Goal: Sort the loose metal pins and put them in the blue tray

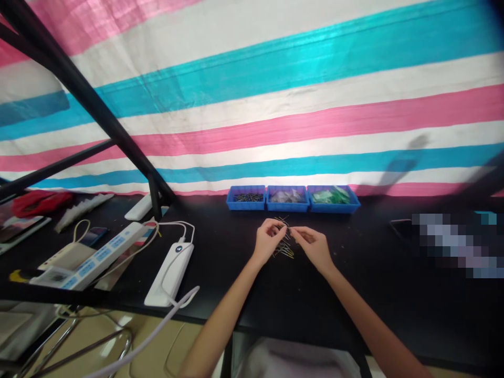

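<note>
My left hand [271, 239] and my right hand [313, 245] meet over the black table, each with thumb and fingers pinched together. Between their fingertips is a thin, dark piece, too small to name for certain. Just below and between the hands lies a loose pile of thin, stick-like pieces [284, 251], some dark, some silvery or yellowish. Part of this pile is hidden by my left hand. Behind it stand three blue bins: a left bin [247, 206] with dark thin pieces, a middle bin [288, 207] with clear plastic bags, and a right bin [334, 209] with green and clear bags.
On the left lie a white power bank [167, 278] with cables, a long power strip [110, 252] and a red item [41, 203]. A dark slanted frame bar [98, 113] crosses the left side. Striped sheeting [275, 115] hangs behind the table [394, 304]. A phone-like object [401, 227] lies right.
</note>
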A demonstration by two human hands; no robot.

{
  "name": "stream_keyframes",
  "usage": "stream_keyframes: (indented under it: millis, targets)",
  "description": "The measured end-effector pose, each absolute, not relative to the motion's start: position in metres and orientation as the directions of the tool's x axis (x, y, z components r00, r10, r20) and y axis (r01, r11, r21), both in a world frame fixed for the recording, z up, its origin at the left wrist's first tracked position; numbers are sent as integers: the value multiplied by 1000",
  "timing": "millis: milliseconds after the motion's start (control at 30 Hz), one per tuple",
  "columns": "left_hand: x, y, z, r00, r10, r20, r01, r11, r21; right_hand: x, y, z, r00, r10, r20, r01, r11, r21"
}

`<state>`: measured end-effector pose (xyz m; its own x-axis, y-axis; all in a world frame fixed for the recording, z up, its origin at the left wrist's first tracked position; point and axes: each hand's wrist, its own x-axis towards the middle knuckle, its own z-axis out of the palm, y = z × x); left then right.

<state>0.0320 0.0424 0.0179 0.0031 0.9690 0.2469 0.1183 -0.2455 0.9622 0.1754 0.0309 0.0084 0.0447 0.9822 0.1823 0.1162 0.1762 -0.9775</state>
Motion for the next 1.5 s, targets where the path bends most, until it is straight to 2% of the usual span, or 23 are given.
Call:
stream_keyframes:
  millis: [133,300,400,567,667,800,900,1033,1133,1233,1433,1500]
  targets:
    - [33,40,23,37,964,264,145,-267,953,175,30,12,94,980,174,90,166,-982]
    - [26,38,29,182,936,301,194,-335,922,176,30,12,120,981,150,45,146,-988]
    - [22,38,26,240,918,316,259,-374,890,175,30,7,77,977,200,52,196,-979]
    - [22,37,19,322,889,326,320,-427,846,172,29,-2,-83,961,265,174,275,-945]
    - [23,37,19,315,888,335,312,-430,847,173,30,-4,-75,955,287,183,296,-938]
    - [19,39,24,261,903,342,279,-410,868,176,33,-4,32,958,285,131,279,-951]
    - [13,43,26,178,929,324,247,-361,899,177,35,-4,47,967,251,158,241,-958]
    - [2,53,23,-66,956,284,233,-262,936,176,33,-3,3,952,307,315,291,-903]
    - [-7,69,23,-210,927,309,240,-257,936,175,29,-2,-57,926,374,443,359,-821]
    - [-14,93,28,-344,887,308,224,-241,944,176,26,-2,-108,923,370,513,371,-774]
    - [-19,128,41,-318,910,268,231,-200,952,180,25,0,-151,917,370,564,388,-729]
    - [-15,123,41,-295,907,300,278,-218,935,181,25,2,-168,916,364,586,390,-711]
